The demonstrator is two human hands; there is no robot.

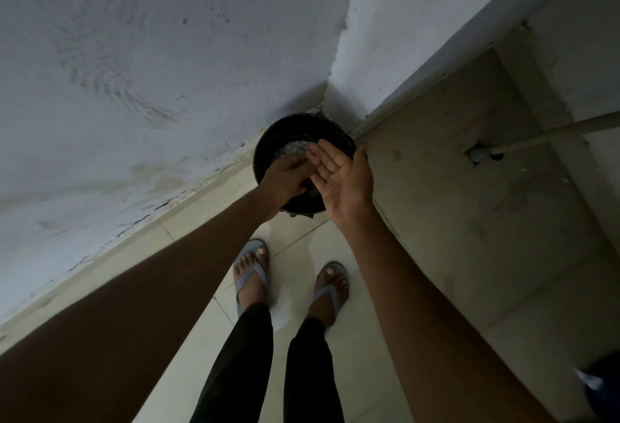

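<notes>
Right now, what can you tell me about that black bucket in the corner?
The bucket is round, black and looks like plastic. It stands upright on the pale tiled floor in the corner by the white wall. Water glints inside. The left hand reaches over its mouth and the right hand hovers palm-up above it; whether either touches it is unclear.

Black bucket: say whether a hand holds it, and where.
Neither grips the bucket: right hand open, palm up, above it; left hand over its near rim, fingers blurred.
</notes>
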